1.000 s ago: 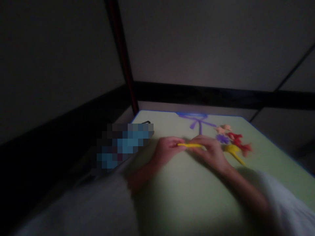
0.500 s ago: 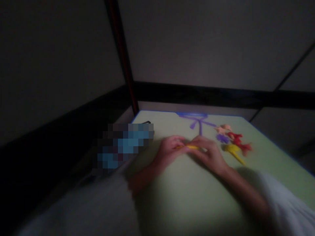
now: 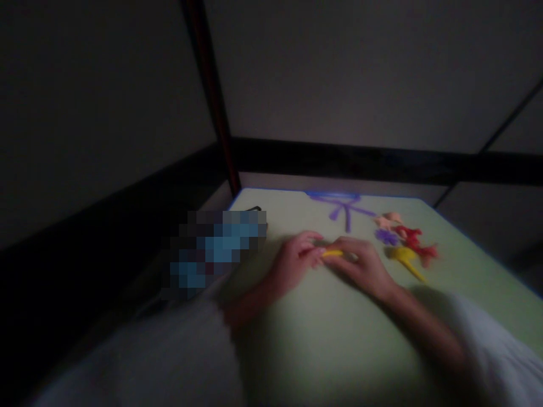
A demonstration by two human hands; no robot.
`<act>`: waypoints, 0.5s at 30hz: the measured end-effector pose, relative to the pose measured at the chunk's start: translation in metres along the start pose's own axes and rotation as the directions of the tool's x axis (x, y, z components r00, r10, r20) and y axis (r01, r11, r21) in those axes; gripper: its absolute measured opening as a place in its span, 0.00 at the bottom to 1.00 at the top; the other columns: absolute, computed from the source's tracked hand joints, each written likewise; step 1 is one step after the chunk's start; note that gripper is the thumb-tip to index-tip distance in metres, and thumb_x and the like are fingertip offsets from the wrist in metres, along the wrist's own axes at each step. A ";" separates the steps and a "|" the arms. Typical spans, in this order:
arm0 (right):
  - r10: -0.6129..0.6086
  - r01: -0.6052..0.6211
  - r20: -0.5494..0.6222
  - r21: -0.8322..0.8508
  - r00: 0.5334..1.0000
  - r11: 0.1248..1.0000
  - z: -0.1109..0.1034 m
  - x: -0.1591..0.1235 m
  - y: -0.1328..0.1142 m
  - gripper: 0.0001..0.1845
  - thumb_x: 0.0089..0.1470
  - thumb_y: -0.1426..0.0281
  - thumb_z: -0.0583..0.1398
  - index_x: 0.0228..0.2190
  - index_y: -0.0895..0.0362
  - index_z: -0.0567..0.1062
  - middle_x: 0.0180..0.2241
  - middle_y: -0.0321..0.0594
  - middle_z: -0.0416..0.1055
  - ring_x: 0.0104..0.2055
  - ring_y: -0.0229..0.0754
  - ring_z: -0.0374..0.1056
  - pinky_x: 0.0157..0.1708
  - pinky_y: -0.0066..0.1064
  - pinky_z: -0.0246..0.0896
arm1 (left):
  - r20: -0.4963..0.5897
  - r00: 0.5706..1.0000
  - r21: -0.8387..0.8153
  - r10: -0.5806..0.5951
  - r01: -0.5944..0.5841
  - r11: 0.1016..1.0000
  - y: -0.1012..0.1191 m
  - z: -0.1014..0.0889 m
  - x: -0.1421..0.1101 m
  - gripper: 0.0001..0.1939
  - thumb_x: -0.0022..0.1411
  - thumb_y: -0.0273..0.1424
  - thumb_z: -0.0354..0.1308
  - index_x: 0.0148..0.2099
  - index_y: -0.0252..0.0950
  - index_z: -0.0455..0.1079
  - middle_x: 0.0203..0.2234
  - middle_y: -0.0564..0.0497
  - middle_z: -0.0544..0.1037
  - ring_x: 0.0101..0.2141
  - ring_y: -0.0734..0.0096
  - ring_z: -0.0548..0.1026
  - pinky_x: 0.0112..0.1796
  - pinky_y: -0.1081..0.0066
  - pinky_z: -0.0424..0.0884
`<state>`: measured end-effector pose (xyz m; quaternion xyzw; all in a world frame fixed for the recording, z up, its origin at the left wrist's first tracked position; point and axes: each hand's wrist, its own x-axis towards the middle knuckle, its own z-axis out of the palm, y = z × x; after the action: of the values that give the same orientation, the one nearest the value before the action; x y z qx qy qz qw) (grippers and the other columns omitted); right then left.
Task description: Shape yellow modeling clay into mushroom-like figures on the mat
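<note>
A thin yellow strip of what looks like modelling clay lies level between my two hands over the table. My left hand is closed with thumb and fingertips pinched at the strip's left end, which they hide. My right hand holds the strip from the right, thumb below and fingers curled over it. Just right of that hand lies a yellow piece with a round head and a long stem. Fine detail at the fingertips is blurred.
The pale green table has a blue edge. Purple strips lie at its back. Farther right are a purple flower-like piece, peach pieces and red pieces. A blurred-out blue patch is at the left.
My left fingertips have shifted along the strip and now cover its left part, which showed before. The right hand keeps its hold. The view has moved slightly.
</note>
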<state>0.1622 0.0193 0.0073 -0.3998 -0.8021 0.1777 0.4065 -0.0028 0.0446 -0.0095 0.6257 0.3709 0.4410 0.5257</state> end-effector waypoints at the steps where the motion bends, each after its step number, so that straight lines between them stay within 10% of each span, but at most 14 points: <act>1: 0.009 -0.009 0.012 -0.005 1.000 1.000 -0.001 0.000 -0.001 0.14 0.56 0.61 0.57 0.30 0.57 0.78 0.26 0.40 0.75 0.28 0.38 0.69 0.29 0.28 0.63 | 0.009 1.000 0.001 -0.005 0.005 1.000 0.000 0.000 0.000 0.09 0.54 0.27 0.55 0.40 0.33 0.67 0.18 0.56 0.72 0.20 0.78 0.69 0.25 0.76 0.65; 15: 0.149 -0.147 -0.074 0.030 0.986 0.989 -0.004 0.001 0.010 0.14 0.55 0.63 0.57 0.34 0.59 0.79 0.32 0.43 0.78 0.32 0.43 0.73 0.32 0.30 0.66 | -0.041 0.994 0.186 0.100 -0.091 0.978 -0.003 -0.022 0.012 0.08 0.50 0.30 0.61 0.34 0.34 0.76 0.27 0.49 0.80 0.29 0.69 0.76 0.31 0.73 0.71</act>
<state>0.1703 0.0260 0.0044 -0.4600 -0.7518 0.2017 0.4272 -0.0198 0.0642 -0.0094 0.6773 0.3926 0.4454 0.4345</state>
